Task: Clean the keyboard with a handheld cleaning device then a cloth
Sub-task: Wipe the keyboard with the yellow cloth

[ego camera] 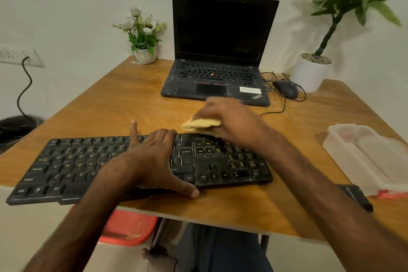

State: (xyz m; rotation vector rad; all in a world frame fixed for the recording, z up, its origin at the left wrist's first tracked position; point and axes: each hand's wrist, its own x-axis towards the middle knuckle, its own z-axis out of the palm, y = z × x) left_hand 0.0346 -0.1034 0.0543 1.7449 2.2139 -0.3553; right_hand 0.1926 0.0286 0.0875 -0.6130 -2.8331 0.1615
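A black keyboard (72,165) lies along the near edge of the wooden table (123,104), its left end hanging past the table's corner. My left hand (154,157) rests on the keyboard's middle, fingers curled at the far edge, index finger straight, thumb at the near edge. My right hand (229,121) grips a folded yellow cloth (199,123) at the keyboard's far right edge, above the navigation keys. The handheld cleaning device is not in view.
An open black laptop (220,51) stands at the table's back, with a wired mouse (286,88) to its right. A white flower pot (145,55), a potted plant (311,73) and a clear plastic box (364,157) sit around the edges. A red tray (128,229) lies below the table.
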